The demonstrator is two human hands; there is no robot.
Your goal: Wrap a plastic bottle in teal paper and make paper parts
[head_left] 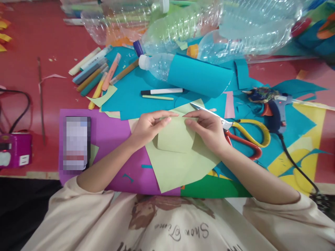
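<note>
A small pale green paper piece [176, 136] is held up between my hands by its far edge. My left hand [151, 127] pinches its left corner between thumb and fingers. At the right corner, my right hand [205, 125] grips it in the same way. Below lies a larger pale green sheet [167, 170], set at an angle. Scissors [227, 124] with a yellow and a red handle rest by my right hand, their blades partly hidden behind it. Beyond my hands are a white marker [166, 91] and a thin green strip [158, 98].
A clear bottle wrapped in blue paper [199, 75] lies beyond, with more plastic bottles [183, 28] behind. Several markers [91, 71] lie left. A phone [75, 144] sits on purple paper [112, 157]. A glue gun [277, 108] with a black cord stands right.
</note>
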